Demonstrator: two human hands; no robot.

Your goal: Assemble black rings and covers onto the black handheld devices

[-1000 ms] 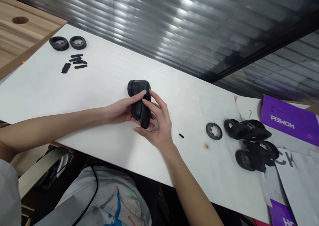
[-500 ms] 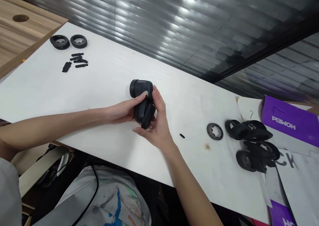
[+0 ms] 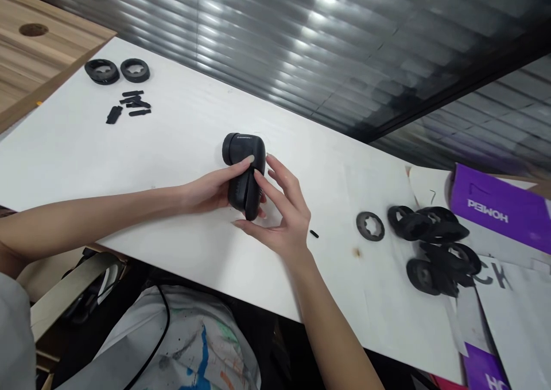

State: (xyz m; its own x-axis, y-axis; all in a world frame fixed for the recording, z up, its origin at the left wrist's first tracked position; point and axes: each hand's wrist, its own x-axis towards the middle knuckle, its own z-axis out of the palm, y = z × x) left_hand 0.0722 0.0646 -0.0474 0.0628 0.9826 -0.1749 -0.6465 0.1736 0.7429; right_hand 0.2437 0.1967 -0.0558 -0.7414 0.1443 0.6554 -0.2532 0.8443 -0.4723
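A black handheld device (image 3: 245, 146) with a round ribbed-looking head and small lettering is held above the white table, handle toward me. My left hand (image 3: 210, 189) is wrapped round it from the left, thumb pressed across its front and fingertips showing behind. At the device's right side, my right hand (image 3: 286, 212) has its fingers spread. Its index fingertip touches or nearly touches the casing, and its thumb lies just below the handle's end. The long black handle part (image 3: 252, 198) lies close along the device's body. A small black strip (image 3: 314, 234) rests right of my right hand.
Black rings (image 3: 135, 70) and several flat black pieces (image 3: 138, 102) lie at the table's far left. On the right are a single black ring (image 3: 370, 226), a pile of black parts (image 3: 443, 229), a hex key (image 3: 433, 195) and purple packaging (image 3: 495, 206). A metallic shutter (image 3: 258, 46) borders the back.
The long handle part, earlier angled away from the body, now sits against it. My right fingers have loosened from the device and spread. My left hand keeps its hold.
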